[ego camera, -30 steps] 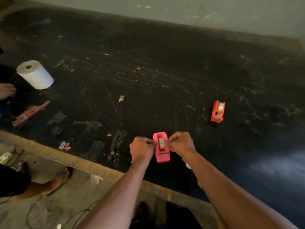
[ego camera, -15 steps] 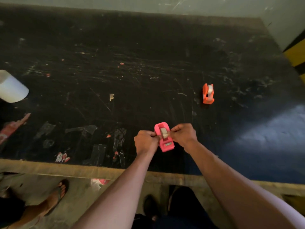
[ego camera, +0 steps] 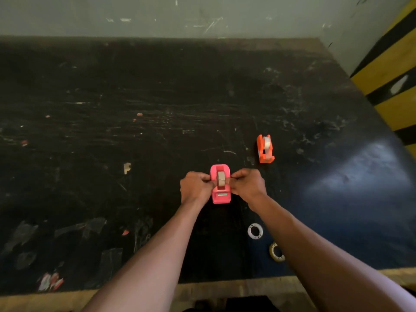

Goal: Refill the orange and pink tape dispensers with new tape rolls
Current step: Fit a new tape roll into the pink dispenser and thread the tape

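Observation:
The pink tape dispenser (ego camera: 221, 194) stands on the black table with a tape roll (ego camera: 221, 178) seated in its cradle. My left hand (ego camera: 195, 188) pinches the dispenser's left side at the roll, and my right hand (ego camera: 247, 185) pinches its right side. The orange tape dispenser (ego camera: 265, 149) stands apart to the upper right, with a pale tape roll (ego camera: 267, 142) in it. A white ring-shaped core (ego camera: 255, 231) and a yellowish one (ego camera: 276, 252), partly hidden by my right forearm, lie on the table near the front edge.
The black tabletop (ego camera: 157, 109) is scratched, with tape scraps (ego camera: 90, 226) and red-white litter (ego camera: 50, 281) at the front left. A grey wall runs behind it. A yellow-and-black striped surface (ego camera: 396, 68) borders the right. A wooden edge (ego camera: 225, 287) trims the front.
The view has swung right and closer; the white paper roll at left is out of sight and the two loose cores have come into view. Both hands stay on the pink dispenser.

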`<state>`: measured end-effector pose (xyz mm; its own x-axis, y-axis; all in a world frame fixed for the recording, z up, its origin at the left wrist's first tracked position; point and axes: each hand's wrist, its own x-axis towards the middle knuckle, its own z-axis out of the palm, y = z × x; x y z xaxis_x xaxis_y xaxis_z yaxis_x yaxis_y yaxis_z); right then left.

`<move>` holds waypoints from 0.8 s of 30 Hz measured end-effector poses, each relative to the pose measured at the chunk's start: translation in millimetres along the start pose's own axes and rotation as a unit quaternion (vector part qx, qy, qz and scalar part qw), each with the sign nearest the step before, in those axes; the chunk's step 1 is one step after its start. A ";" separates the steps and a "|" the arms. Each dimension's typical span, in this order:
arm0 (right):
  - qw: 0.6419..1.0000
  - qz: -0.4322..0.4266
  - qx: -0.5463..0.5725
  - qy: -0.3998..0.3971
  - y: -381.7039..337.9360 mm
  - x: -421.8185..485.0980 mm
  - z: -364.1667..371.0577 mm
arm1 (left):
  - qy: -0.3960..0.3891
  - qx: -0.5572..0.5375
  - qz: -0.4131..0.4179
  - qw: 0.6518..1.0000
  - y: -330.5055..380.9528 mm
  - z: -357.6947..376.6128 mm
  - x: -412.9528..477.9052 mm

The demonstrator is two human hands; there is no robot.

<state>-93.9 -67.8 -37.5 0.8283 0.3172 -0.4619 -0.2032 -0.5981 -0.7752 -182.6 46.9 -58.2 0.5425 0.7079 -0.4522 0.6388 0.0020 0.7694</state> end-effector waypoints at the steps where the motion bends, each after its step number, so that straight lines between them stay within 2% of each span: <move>1: 1.000 -0.004 0.000 0.003 -4.7 10.0 -3.6 | -0.002 -0.003 0.001 1.000 8.1 3.1 9.2; 11: 0.999 -0.019 -0.026 0.024 -30.1 98.6 -27.3 | 0.005 0.008 -0.031 0.999 65.4 47.9 83.5; 19: 0.997 -0.031 -0.071 0.010 -43.4 120.3 -18.2 | 0.038 0.036 -0.041 0.998 68.5 46.3 108.6; 24: 0.996 -0.024 -0.081 0.011 -47.8 120.5 -19.2 | 0.020 0.063 -0.020 0.998 75.4 43.5 111.7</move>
<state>25.7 -15.2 -47.8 0.8462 0.3332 -0.4160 -0.0782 -0.6945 -0.7153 -50.1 95.4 -70.2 0.4943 0.7363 -0.4621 0.7245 -0.0553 0.6870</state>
